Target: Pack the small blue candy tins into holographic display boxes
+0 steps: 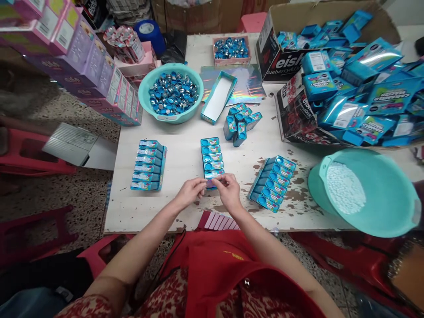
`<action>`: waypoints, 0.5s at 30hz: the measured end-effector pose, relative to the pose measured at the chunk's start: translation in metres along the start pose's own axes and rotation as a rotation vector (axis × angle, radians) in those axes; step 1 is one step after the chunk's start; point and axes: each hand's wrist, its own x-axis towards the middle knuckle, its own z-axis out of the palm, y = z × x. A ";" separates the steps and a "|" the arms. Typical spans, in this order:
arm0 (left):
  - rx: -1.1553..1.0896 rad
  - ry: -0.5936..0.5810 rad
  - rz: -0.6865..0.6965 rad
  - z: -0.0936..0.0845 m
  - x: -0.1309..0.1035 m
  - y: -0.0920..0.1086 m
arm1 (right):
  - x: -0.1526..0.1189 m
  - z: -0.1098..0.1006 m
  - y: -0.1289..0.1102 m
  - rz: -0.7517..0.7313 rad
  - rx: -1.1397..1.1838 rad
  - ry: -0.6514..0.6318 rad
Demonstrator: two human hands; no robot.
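Note:
My left hand [192,192] and my right hand [228,191] meet at the near end of the middle row of small blue candy boxes [211,156]. Fingers on both hands are pinched around a small shiny purple sticker [209,182], partly covered by the fingertips. The boxes stand side by side, with round recesses on their tops. Just below my hands, at the table's front edge, lies a dark red sheet of pale stickers [218,221].
Rows of blue boxes stand left [147,165] and right [273,183]. Behind are loose boxes [241,123], a blue tray [218,97], a basin of caps [172,95] and a pink box of caps [232,49]. At right are overfilled cartons [294,112] and a basin of white pellets [391,190].

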 end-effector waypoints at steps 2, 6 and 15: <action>0.038 0.019 0.035 -0.014 0.018 0.010 | 0.018 0.010 0.001 -0.029 -0.062 0.082; 0.134 0.008 0.099 -0.029 0.048 0.019 | 0.044 0.022 0.002 -0.062 -0.197 0.209; 0.174 0.072 0.121 -0.023 0.072 -0.001 | 0.056 0.032 0.019 0.006 -0.242 0.225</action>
